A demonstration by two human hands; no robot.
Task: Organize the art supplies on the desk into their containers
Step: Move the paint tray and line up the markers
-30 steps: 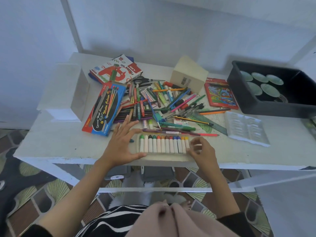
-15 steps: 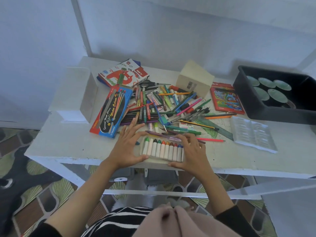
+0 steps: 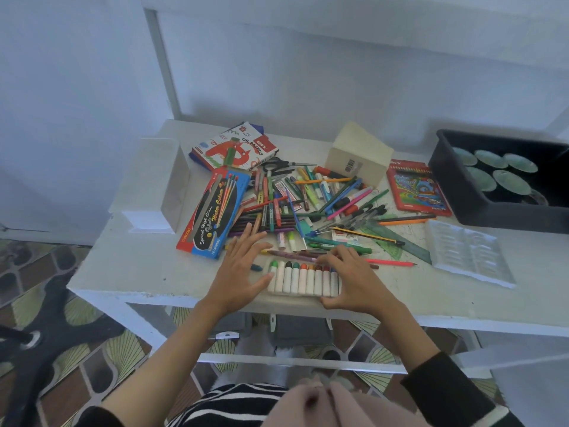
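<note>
Head view: touching the left end of the crosswise pastel tray [image 3: 303, 283] with a released left hand [image 3: 238, 272], pinching its right end in right hand [image 3: 354, 280] fingers [image 3: 338, 254].

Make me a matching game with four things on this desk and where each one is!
Things:
1. scissors
2. black bin
3. row of crayons
4. water colour box

Places:
A. at the desk's front edge, left hand and right hand at its ends
B. far right, with round greenish discs inside
C. left of the pile of pens
D. at the back of the pile, beside the oil pastels box

Pairs: 1-D, 2-B, 3-A, 4-C.
</note>
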